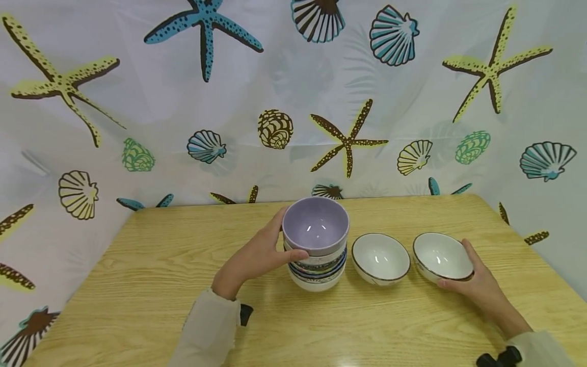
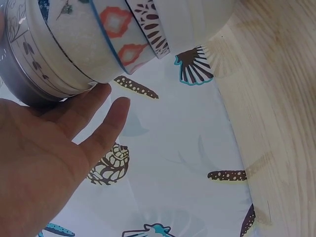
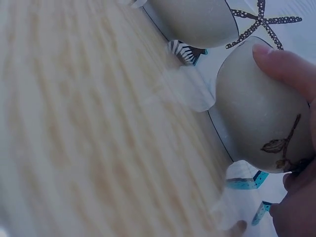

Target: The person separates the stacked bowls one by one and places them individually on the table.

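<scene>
A stack of several bowls (image 1: 320, 280) stands on the table, a lavender bowl (image 1: 316, 221) on top. My left hand (image 1: 258, 255) holds the stack near its top from the left side, thumb across the near side and fingers partly hidden behind. In the left wrist view the patterned bowls (image 2: 118, 29) lie against the fingers. To the right, my right hand (image 1: 483, 288) grips a white bowl with a dark rim (image 1: 442, 255), thumb at the near side and fingers at the right. The right wrist view shows a brown leaf sprig on this bowl's outer wall (image 3: 261, 108).
A second white bowl with a dark rim (image 1: 380, 255) sits between the stack and the held bowl, close to both. The wooden table (image 1: 183, 250) ends at a hanging cloth (image 1: 247, 168) printed with shells and starfish.
</scene>
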Demonstrator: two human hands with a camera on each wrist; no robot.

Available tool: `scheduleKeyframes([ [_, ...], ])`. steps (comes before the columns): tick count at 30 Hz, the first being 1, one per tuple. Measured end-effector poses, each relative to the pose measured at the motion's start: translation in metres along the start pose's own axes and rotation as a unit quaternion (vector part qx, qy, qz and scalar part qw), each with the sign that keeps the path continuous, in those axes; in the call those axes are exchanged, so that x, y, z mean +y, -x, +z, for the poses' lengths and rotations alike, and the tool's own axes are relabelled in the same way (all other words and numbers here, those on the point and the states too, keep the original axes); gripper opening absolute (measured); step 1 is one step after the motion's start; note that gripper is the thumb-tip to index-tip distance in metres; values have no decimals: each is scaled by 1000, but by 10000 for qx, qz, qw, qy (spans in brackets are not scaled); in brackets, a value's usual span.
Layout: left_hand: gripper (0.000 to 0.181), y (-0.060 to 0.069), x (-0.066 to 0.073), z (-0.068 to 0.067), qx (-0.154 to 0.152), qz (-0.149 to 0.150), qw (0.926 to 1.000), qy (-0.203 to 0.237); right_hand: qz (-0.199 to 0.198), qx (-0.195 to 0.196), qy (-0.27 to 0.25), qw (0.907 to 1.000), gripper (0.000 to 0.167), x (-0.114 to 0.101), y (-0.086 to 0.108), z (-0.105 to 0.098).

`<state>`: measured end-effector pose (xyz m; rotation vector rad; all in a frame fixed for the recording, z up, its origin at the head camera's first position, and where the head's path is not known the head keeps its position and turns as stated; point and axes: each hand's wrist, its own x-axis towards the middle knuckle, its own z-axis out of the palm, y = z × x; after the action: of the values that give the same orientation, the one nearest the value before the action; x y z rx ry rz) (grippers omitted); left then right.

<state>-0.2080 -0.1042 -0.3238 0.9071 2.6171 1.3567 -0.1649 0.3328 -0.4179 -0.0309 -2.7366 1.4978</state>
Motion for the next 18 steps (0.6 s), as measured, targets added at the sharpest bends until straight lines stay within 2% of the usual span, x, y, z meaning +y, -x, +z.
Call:
scheduleKeyframes([
  [12, 94, -1, -4, 2, 3, 218, 9997, 117, 51, -5, -66, 10000, 119, 1, 0, 0],
  [18, 105, 1, -8, 5, -127, -160, 9998, 87, 67, -24, -54, 10000, 119, 1, 0, 0],
])
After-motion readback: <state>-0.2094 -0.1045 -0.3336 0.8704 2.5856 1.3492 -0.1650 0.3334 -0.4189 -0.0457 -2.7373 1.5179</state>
